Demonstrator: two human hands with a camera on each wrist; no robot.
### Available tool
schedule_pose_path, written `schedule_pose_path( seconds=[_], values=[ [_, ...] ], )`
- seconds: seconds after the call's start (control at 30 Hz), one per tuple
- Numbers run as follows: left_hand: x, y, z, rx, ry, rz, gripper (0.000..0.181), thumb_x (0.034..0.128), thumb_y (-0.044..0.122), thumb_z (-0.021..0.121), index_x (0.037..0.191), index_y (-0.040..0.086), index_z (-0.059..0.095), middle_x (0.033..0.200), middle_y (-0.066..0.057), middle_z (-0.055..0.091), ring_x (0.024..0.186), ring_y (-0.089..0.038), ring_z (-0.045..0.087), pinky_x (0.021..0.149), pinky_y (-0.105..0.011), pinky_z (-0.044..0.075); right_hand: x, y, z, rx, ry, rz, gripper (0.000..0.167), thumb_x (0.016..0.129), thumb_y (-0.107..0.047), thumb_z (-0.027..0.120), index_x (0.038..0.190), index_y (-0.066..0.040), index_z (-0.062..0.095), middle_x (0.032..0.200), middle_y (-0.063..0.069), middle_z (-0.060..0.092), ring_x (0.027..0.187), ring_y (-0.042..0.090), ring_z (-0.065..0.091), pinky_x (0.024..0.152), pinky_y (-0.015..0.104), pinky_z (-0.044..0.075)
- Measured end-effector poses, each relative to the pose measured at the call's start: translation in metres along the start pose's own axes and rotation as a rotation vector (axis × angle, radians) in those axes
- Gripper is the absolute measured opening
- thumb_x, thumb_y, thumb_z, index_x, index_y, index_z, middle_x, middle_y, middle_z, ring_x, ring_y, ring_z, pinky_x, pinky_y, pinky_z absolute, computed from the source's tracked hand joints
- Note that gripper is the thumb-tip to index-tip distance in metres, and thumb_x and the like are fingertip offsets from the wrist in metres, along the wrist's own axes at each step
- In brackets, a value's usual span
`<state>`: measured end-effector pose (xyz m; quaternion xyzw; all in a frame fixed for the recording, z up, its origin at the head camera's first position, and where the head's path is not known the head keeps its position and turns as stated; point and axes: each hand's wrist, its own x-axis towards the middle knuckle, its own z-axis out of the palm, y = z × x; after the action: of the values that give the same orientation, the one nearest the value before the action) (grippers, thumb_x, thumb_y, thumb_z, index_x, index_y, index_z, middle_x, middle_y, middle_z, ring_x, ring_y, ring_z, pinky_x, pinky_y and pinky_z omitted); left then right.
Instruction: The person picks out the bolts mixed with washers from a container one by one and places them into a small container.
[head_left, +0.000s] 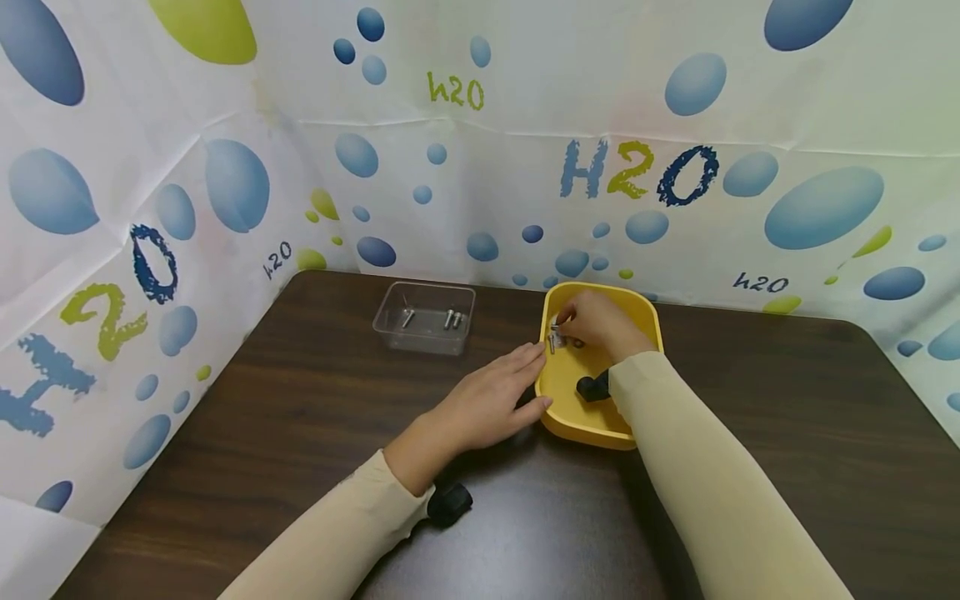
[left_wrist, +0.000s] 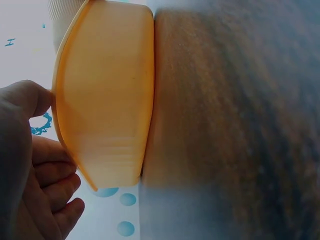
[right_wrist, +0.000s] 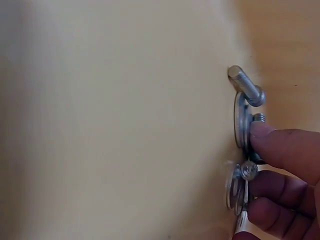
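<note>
In the yellow bin (head_left: pixel 573 412), right hand (head_left: pixel 600 323) has a narrow grip, seemingly pinching a bolt (right_wrist: pixel 258 118) beside washers (right_wrist: pixel 240 120) — left hand (head_left: pixel 495 398), fingers loose, touches the rim (left_wrist: pixel 85 175), likely steadying.

The person's 2 sleeved forearms, the left (head_left: pixel 322 529) and the right (head_left: pixel 720 467), extend forward and converge, the right hand (head_left: pixel 600 323) reaching farther forward than the left. The left hand (head_left: pixel 491 398) lies back upward, its thumb (head_left: pixel 534 410) spread from its 4 loosely extended fingers (head_left: pixel 521 358). At the right, the wrist (head_left: pixel 634 343) directs the hand leftward, thumb (right_wrist: pixel 287 147) extended above bent fingers (right_wrist: pixel 277 217), the fingertips partly hidden.
</note>
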<state>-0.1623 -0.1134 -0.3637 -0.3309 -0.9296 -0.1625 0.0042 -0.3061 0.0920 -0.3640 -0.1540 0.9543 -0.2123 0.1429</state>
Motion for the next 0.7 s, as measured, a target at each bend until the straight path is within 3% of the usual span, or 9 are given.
schedule_pose_path(
  seconds=[0.37, 0.7],
  values=[
    [-0.004, -0.002, 0.0, 0.004, -0.017, -0.012, 0.066, 0.1027, 0.047, 0.044, 0.153, 0.005, 0.034, 0.162, -0.006, 0.026, 0.15, -0.019, 0.023, 0.12, -0.039, 0.027, 0.001, -0.005, 0.007, -0.079, 0.021, -0.024, 0.016, 0.097, -0.017, 0.061, 0.101, -0.007, 0.073, 0.082, 0.006, 0.069, 0.07, 0.019, 0.063, 0.065, 0.029, 0.054],
    [0.0, 0.0, -0.001, -0.02, -0.047, -0.03, 0.067, 0.1031, 0.048, 0.042, 0.155, 0.008, 0.03, 0.164, -0.004, 0.022, 0.151, -0.017, 0.019, 0.121, -0.037, 0.024, 0.001, -0.005, -0.003, -0.035, 0.041, 0.018, 0.015, 0.093, -0.023, 0.066, 0.096, -0.009, 0.071, 0.082, 0.007, 0.067, 0.076, 0.024, 0.062, 0.074, 0.034, 0.054]
  ],
)
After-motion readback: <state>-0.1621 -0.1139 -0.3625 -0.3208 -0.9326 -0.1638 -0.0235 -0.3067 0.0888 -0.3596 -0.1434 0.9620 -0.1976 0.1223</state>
